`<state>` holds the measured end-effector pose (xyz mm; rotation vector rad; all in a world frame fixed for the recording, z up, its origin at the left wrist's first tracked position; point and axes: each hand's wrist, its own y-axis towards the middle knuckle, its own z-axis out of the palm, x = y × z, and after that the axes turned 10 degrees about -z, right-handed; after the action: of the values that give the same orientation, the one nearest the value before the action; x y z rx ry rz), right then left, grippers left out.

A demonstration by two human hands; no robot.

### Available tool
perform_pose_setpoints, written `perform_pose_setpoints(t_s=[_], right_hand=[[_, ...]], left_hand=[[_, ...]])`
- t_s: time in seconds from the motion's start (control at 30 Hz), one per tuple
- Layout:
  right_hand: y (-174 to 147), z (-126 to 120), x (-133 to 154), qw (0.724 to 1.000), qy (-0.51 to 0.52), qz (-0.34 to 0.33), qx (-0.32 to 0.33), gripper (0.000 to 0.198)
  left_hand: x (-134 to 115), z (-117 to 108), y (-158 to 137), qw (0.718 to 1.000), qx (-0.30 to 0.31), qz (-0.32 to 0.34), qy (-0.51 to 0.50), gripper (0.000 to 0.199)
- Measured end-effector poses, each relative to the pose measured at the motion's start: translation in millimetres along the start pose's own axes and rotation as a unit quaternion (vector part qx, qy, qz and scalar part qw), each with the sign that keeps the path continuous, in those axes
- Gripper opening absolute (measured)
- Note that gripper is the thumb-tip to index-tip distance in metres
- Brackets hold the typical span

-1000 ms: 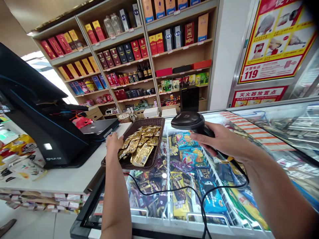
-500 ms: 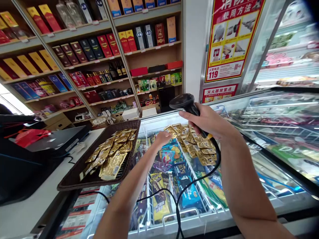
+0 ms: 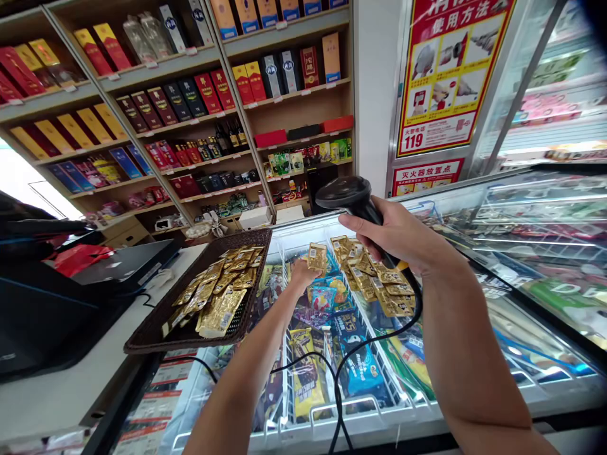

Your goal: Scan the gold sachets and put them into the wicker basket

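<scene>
My left hand [image 3: 303, 273] is closed on a small gold foil packet [image 3: 317, 256] whose label side faces up, above the freezer's middle basket. Wrapped around the handle of a black barcode scanner [image 3: 345, 193] is my right hand [image 3: 396, 232], held higher and to the right. Beneath the scanner, several gold packets [image 3: 374, 278] lie heaped on the goods right of the basket divider. More gold packets [image 3: 220, 284] fill a dark brown woven tray [image 3: 142, 335] on the left. The scanner's black cable [image 3: 412, 309] loops down across the freezer.
Bagged ice creams [image 3: 363, 366] fill white wire baskets [image 3: 310, 414] in the freezer. Its glass lid [image 3: 521, 221] lies to the right. A counter [image 3: 42, 404] with dark equipment stands at left. Shelves [image 3: 303, 91] of boxed bottles and a red poster [image 3: 450, 76] line the back.
My left hand has moved slightly left, away from the heap, with a gold packet now plainly showing in its fingers. My right hand still holds the scanner. The view has shifted a little.
</scene>
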<state>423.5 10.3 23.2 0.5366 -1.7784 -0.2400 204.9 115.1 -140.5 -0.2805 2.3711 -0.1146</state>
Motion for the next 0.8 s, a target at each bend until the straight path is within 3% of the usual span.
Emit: perform_pose_setpoints(t_s=[0.17,0.3,0.4,0.53,0.63,0.8], right_hand=[[-5,16,6,0.998,0.021,-0.014,0.051,0.05],[-10,36,12,0.994,0.056,-0.017,0.093,0.048],[-15,48,16,0.991,0.071,-0.014,0.112,0.046],[-19,59,17,0.987,0.073,0.006,0.145,0.046],[-20,66,18,0.983,0.074,0.013,0.167,0.047],[-21,73,18,0.982,0.067,0.015,0.175,0.049]], left_hand=[[20,-47,-35,0.999,0.001,-0.005,-0.048,0.023],[24,-96,-69,0.994,-0.001,0.057,-0.096,0.023],[27,-135,-91,0.992,-0.021,0.101,-0.072,0.022],[39,-178,-108,0.991,-0.069,0.104,-0.05,0.025],[51,-194,-108,0.988,-0.111,0.083,-0.061,0.025],[61,-201,-103,0.984,-0.149,0.055,-0.076,0.025]])
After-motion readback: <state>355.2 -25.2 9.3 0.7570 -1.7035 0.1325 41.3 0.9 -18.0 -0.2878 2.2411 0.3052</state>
